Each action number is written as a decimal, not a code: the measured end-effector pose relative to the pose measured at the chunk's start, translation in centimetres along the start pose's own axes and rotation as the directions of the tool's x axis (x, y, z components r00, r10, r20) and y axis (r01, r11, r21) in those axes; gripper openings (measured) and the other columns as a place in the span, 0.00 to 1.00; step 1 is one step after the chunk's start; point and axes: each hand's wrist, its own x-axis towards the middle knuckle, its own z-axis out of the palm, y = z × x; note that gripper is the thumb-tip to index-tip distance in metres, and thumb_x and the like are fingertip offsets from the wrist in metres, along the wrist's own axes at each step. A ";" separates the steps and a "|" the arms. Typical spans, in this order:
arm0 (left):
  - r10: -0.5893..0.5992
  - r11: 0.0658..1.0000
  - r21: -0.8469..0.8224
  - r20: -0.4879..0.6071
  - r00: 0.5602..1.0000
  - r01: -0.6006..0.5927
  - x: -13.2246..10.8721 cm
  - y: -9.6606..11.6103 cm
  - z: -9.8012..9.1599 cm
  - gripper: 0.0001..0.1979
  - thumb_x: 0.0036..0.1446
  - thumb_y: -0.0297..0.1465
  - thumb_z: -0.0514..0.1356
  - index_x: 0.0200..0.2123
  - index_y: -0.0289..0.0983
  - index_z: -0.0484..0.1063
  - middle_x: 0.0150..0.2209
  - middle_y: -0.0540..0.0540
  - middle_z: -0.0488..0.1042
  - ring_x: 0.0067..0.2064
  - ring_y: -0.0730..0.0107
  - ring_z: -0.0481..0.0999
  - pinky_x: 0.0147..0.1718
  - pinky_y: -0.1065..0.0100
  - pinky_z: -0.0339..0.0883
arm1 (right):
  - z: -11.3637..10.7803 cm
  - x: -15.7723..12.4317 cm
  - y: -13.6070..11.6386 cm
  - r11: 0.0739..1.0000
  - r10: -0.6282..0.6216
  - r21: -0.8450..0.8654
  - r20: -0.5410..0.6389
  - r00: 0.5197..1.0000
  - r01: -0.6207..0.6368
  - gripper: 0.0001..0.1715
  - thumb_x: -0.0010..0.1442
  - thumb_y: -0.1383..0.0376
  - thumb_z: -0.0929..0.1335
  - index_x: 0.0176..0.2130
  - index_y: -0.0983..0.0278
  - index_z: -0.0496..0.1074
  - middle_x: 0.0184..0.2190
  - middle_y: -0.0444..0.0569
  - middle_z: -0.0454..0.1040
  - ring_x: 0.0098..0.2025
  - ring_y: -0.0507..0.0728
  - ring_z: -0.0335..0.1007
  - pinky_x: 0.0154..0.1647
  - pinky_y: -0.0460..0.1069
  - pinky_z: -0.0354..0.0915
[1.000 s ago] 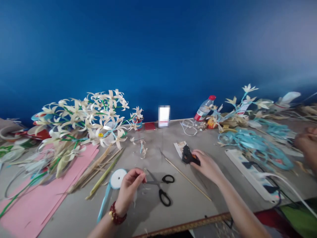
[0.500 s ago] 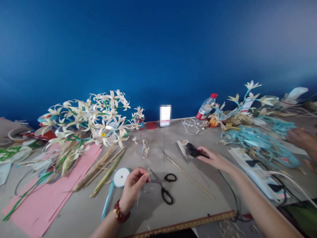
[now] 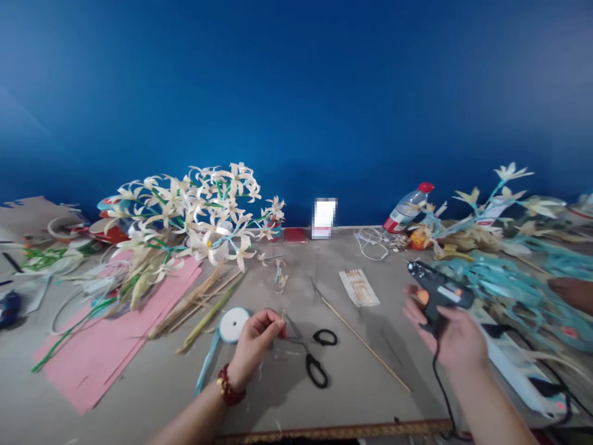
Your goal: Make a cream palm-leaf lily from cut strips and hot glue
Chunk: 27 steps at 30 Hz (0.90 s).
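Note:
Raised above the table on the right, my right hand [image 3: 456, 337] is closed round the handle of a black glue gun [image 3: 438, 296], whose cord hangs down. My left hand [image 3: 262, 337] pinches a tiny pale piece [image 3: 283, 315], too small to make out fully, between thumb and fingertips. Right beside those fingertips lie scissors [image 3: 316, 369] with black handles. A white spool of light blue ribbon [image 3: 233, 326] sits just behind my left hand. Between my hands a thin stick [image 3: 365, 343] lies slantwise. The small pale card [image 3: 359, 288] lies flat beyond it.
White artificial flowers [image 3: 204, 213] and pink paper sheets [image 3: 125, 334] fill the left. On the right are a power strip [image 3: 519, 377], blue ribbon strands [image 3: 500, 290] and a tilted bottle [image 3: 407, 209]. Another person's hand [image 3: 572, 293] shows at the right edge.
My right hand has lifted the glue gun off the pale card and brought it right and nearer. My left hand keeps its pinch. The view has turned slightly left.

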 end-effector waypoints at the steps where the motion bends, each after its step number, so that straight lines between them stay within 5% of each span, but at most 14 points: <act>1: -0.002 1.000 -0.004 -0.001 1.000 0.002 0.0 0.0 0.0 0.11 0.55 0.37 0.65 0.28 0.35 0.72 0.24 0.50 0.75 0.28 0.73 0.70 0.31 0.73 0.61 | 1.1 -0.9 0.3 0.999 0.036 -0.043 0.127 0.991 -0.031 0.16 0.46 0.58 0.71 0.35 0.64 0.75 0.24 0.48 0.71 0.18 0.51 0.57 0.18 0.48 0.59; 6: 0.007 1.000 -0.019 -0.037 0.999 -0.007 0.1 0.6 0.1 0.11 0.54 0.36 0.65 0.27 0.35 0.72 0.23 0.50 0.76 0.27 0.74 0.70 0.30 0.74 0.61 | 8.0 -4.9 4.9 0.959 0.097 -0.282 0.441 0.892 0.035 0.17 0.62 0.55 0.64 0.38 0.66 0.73 0.26 0.49 0.72 0.22 0.54 0.64 0.31 0.53 0.65; 10: 0.002 1.000 0.002 -0.101 0.995 -0.002 0.1 1.2 0.1 0.13 0.53 0.38 0.65 0.27 0.35 0.72 0.21 0.50 0.75 0.24 0.75 0.68 0.27 0.74 0.60 | 11.8 -6.4 8.8 0.908 0.126 -0.408 0.477 0.870 0.093 0.15 0.62 0.54 0.66 0.35 0.63 0.67 0.26 0.46 0.71 0.18 0.50 0.61 0.21 0.47 0.61; 15: 0.034 0.999 0.043 -0.106 0.994 -0.030 0.2 1.0 -0.1 0.14 0.53 0.40 0.65 0.27 0.34 0.72 0.21 0.50 0.74 0.24 0.74 0.70 0.28 0.74 0.61 | 12.2 -6.3 10.6 0.775 -0.034 -0.513 0.548 0.836 0.368 0.09 0.62 0.60 0.66 0.34 0.63 0.66 0.23 0.44 0.70 0.24 0.53 0.67 0.26 0.46 0.64; 27: 0.142 0.959 0.262 -0.131 0.981 -0.103 -0.1 0.2 -0.4 0.10 0.57 0.35 0.61 0.27 0.35 0.71 0.23 0.49 0.75 0.27 0.71 0.71 0.30 0.71 0.64 | 11.9 -6.2 11.0 0.580 -0.102 -0.596 0.623 0.776 0.555 0.04 0.61 0.64 0.65 0.33 0.60 0.63 0.22 0.42 0.70 0.22 0.53 0.67 0.24 0.45 0.60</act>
